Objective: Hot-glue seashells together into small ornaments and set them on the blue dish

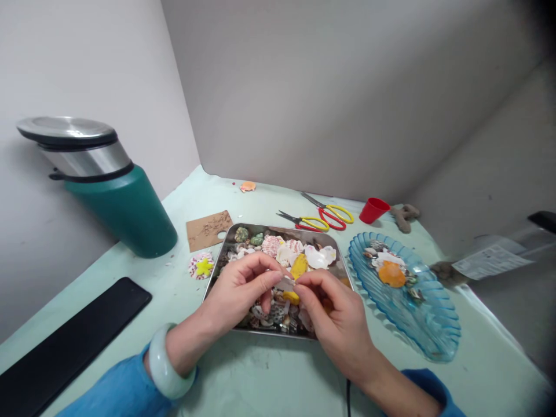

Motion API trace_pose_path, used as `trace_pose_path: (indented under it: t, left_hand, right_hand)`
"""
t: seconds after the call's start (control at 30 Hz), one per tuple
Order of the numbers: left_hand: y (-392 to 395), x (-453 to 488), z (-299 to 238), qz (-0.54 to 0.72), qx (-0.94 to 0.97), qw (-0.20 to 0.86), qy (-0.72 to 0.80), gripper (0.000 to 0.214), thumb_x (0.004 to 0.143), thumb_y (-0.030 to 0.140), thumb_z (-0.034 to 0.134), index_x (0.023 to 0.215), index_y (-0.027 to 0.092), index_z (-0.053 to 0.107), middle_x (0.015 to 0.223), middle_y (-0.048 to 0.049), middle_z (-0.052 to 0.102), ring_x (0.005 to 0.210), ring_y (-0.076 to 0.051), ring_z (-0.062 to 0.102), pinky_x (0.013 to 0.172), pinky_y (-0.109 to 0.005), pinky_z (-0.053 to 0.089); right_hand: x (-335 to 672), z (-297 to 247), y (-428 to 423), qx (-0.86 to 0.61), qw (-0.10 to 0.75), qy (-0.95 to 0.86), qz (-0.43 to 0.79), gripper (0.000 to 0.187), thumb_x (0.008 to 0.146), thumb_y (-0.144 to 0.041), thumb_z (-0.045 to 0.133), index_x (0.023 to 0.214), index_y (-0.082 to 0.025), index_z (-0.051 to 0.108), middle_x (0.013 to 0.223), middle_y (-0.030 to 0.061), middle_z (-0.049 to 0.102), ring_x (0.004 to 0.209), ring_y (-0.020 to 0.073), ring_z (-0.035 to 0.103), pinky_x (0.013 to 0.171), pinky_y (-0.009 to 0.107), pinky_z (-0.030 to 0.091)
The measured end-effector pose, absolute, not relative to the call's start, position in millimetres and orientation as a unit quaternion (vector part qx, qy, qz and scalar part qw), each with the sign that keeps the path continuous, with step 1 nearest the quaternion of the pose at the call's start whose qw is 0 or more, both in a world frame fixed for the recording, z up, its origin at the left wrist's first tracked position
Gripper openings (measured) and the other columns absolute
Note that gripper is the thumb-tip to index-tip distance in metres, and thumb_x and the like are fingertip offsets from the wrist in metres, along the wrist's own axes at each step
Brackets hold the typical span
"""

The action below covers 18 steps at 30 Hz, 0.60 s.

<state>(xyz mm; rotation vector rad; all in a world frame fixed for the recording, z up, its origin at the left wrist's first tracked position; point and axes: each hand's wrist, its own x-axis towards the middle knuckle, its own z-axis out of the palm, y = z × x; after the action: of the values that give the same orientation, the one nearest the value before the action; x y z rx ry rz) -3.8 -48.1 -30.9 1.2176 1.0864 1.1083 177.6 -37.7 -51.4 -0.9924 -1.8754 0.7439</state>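
Over a metal tray [278,334] of mixed shells, my left hand [243,284] and my right hand [336,310] meet fingertip to fingertip. Between them they pinch a small whitish, flat piece [285,284], perhaps a bit of shell; its exact kind is unclear. Thumb and index finger of each hand close on its two ends. Below and around lie ribbed pinkish shells [272,245], white shells [320,256], a yellow shell [299,266] and small spiral shells. My hands cover part of the tray's contents.
Two pairs of scissors [310,223] lie behind the tray, near a red cup [373,210]. On the right, a blue shell-shaped dish [434,324] holds more shells. A green bottle [125,208], brown card [204,231], decorated shell [201,266] and black phone-like slab [78,341] are left.
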Motion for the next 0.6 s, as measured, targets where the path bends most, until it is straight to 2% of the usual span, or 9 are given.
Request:
trace_pose_path:
  t: [0.1,0.27,0.33,0.43,0.6]
  left_hand:
    - [-48.1,-2.7,-31.8,0.458,0.504,0.559,0.472,0.024,0.085,0.042,0.059,0.086,0.018,0.059,0.044,0.0083,0.047,0.037,-0.006,0.044,0.041,-0.017,0.035]
    - [-48.0,-0.3,-29.3,0.447,0.479,0.577,0.488,0.031,0.076,0.036,0.070,0.100,0.019,0.059,0.062,0.0065,0.056,0.037,-0.004,0.043,0.037,-0.017,0.033]
    - [-47.6,-0.2,-30.4,0.416,0.485,0.587,0.497,0.034,0.075,0.035,0.071,0.103,0.018,0.061,0.058,0.0073,0.053,0.038,-0.004,0.040,0.037,-0.017,0.031]
    - [-46.9,-1.4,-34.4,0.386,0.499,0.597,0.496,0.029,0.079,0.039,0.065,0.095,0.015,0.063,0.049,0.0088,0.044,0.038,-0.005,0.035,0.037,-0.018,0.028]
    - [-48.1,-2.8,-37.4,0.383,0.509,0.590,0.495,0.030,0.082,0.045,0.060,0.079,0.016,0.056,0.045,0.0088,0.042,0.038,-0.006,0.033,0.040,-0.019,0.027]
  right_hand:
    - [177.5,-52.4,-36.9,-0.407,0.430,-0.742,0.314,0.014,0.092,-0.028,0.054,0.081,-0.020,0.057,0.068,-0.0007,0.057,0.056,0.0111,0.051,0.050,0.023,0.040]
    - [179.5,-52.7,-38.3,-0.405,0.415,-0.725,0.371,0.017,0.094,-0.031,0.051,0.082,-0.021,0.055,0.060,-0.0040,0.051,0.046,0.0091,0.045,0.044,0.022,0.037]
    - [179.9,-52.4,-39.0,-0.398,0.409,-0.723,0.389,0.017,0.095,-0.031,0.050,0.083,-0.021,0.055,0.056,-0.0055,0.048,0.043,0.0088,0.042,0.043,0.022,0.036]
    - [179.6,-51.7,-39.5,-0.395,0.407,-0.725,0.391,0.016,0.095,-0.031,0.050,0.083,-0.021,0.055,0.054,-0.0062,0.047,0.042,0.0086,0.041,0.043,0.022,0.035]
    - [179.1,-50.1,-39.7,-0.395,0.396,-0.749,0.355,0.017,0.095,-0.029,0.049,0.082,-0.021,0.054,0.057,-0.0054,0.048,0.044,0.0085,0.041,0.045,0.022,0.036]
